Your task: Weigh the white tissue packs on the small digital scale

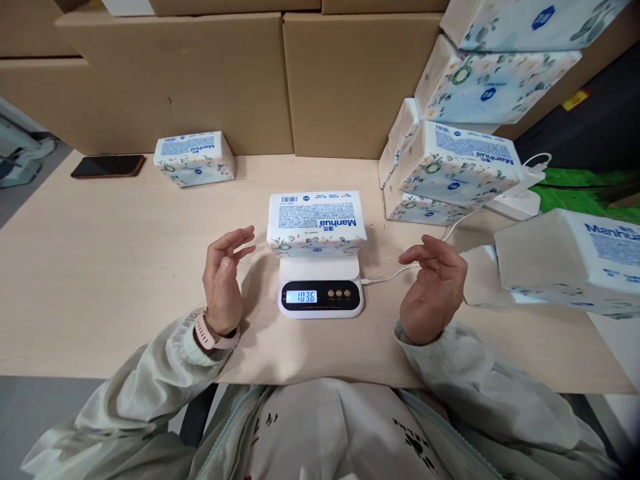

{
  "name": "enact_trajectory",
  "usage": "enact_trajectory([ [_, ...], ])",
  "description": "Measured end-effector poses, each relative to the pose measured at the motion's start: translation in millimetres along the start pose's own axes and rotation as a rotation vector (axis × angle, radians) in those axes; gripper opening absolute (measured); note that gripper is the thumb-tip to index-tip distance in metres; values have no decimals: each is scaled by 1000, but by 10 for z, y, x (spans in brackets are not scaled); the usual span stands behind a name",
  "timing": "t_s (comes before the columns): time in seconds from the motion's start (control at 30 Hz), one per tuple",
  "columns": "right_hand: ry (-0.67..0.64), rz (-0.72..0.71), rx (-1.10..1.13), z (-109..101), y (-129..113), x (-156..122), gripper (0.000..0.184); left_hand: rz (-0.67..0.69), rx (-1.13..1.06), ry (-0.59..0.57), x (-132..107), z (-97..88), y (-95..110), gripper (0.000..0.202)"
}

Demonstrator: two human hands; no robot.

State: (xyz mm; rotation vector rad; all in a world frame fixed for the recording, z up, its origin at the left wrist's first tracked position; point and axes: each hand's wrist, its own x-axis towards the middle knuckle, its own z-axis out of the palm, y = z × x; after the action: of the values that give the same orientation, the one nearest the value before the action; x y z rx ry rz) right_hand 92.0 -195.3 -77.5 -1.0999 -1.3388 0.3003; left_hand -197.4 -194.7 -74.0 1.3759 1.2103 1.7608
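A white tissue pack (316, 223) printed "Manhua" lies on a small white digital scale (320, 287) at the middle of the table; the lit display reads 103.6. My left hand (223, 280) hovers just left of the scale, fingers apart and curved, holding nothing. My right hand (434, 287) hovers to the scale's right, above its white cable (395, 273), also open and empty. Neither hand touches the pack.
Another tissue pack (194, 157) and a dark phone (107, 166) lie at the far left. A stack of tissue packs (453, 163) rises at the right, with more packs (575, 263) nearer. Cardboard boxes (210, 80) line the back of the wooden table (100, 267).
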Motion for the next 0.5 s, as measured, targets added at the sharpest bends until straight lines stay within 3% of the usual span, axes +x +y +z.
enact_trajectory([
  [0.23, 11, 42, 90, -5, 4, -1, 46, -44, 11, 20, 8, 13, 25, 41],
  [0.5, -19, 7, -11, -12, 0, 1, 48, -58, 7, 24, 10, 25, 36, 42],
])
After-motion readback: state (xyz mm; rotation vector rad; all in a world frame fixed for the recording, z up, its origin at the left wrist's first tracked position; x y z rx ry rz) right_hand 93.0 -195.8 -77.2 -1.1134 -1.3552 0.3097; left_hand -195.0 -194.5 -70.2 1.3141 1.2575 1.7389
